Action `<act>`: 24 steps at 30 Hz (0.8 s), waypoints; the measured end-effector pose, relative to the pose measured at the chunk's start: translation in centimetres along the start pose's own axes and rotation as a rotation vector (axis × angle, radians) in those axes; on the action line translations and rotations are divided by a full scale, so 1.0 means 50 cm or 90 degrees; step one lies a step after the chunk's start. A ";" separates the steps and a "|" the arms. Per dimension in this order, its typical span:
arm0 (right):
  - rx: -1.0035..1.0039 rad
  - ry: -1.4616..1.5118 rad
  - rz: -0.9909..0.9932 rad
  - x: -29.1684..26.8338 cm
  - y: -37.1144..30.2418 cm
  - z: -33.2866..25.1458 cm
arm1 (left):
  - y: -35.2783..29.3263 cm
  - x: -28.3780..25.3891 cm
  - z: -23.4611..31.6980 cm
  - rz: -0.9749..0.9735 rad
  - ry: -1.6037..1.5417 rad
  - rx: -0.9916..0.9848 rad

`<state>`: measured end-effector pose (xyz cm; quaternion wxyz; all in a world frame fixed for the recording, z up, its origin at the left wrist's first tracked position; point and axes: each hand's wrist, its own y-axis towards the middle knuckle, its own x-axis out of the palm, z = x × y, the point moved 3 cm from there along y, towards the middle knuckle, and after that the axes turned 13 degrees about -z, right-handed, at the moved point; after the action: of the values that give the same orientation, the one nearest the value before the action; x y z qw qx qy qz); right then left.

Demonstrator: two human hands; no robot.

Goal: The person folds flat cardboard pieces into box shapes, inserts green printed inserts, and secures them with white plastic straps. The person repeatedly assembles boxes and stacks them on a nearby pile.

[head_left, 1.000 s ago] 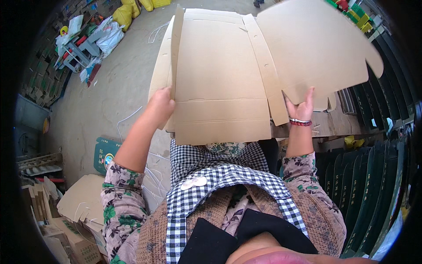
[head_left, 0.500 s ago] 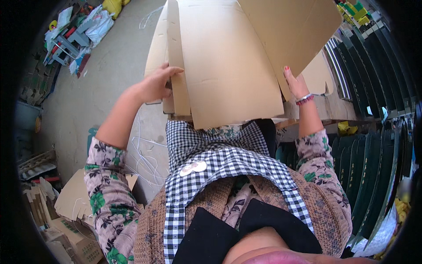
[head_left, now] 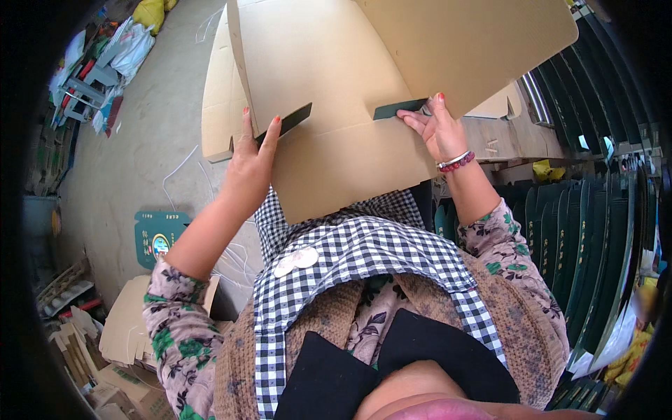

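A partly folded cardboard box (head_left: 329,91), plain brown inside, stands open before me. Its side walls are raised, and two small dark green end flaps are bent in toward the middle. At the left wall, my left hand (head_left: 248,161) holds the left green flap (head_left: 288,123), with its fingers over the wall's edge. On the other side, my right hand (head_left: 437,133) pinches the right green flap (head_left: 399,109), its thumb up along the right wall (head_left: 483,49). The near bottom panel (head_left: 350,175) lies toward my checked apron. Part of each palm is hidden.
Stacks of dark green flat cartons (head_left: 581,231) line the right side. A wooden table (head_left: 521,143) lies beyond my right hand. On the floor at left are a green carton piece (head_left: 159,234), white straps (head_left: 185,171) and brown cardboard scraps (head_left: 126,325). Bags and clutter sit at far left.
Both hands have shifted inward, and the two green end flaps now show folded in. The side walls lean farther outward, and the box has moved slightly left.
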<state>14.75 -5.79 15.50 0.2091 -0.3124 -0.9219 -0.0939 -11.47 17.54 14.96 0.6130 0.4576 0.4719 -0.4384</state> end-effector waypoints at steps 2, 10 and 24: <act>0.009 0.009 -0.017 -0.002 -0.005 0.002 | -0.012 -0.003 -0.001 -0.052 -0.037 0.022; 0.085 -0.357 -0.016 -0.063 0.006 -0.021 | 0.019 -0.081 -0.002 -0.063 -0.205 0.083; 0.119 -0.436 0.401 0.040 0.082 0.098 | 0.099 -0.030 -0.124 0.122 -0.344 -0.282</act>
<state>14.23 0.02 12.20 -0.0610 -0.5693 -0.8029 0.1660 -8.04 24.71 16.30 0.8380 0.2236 0.3316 -0.3713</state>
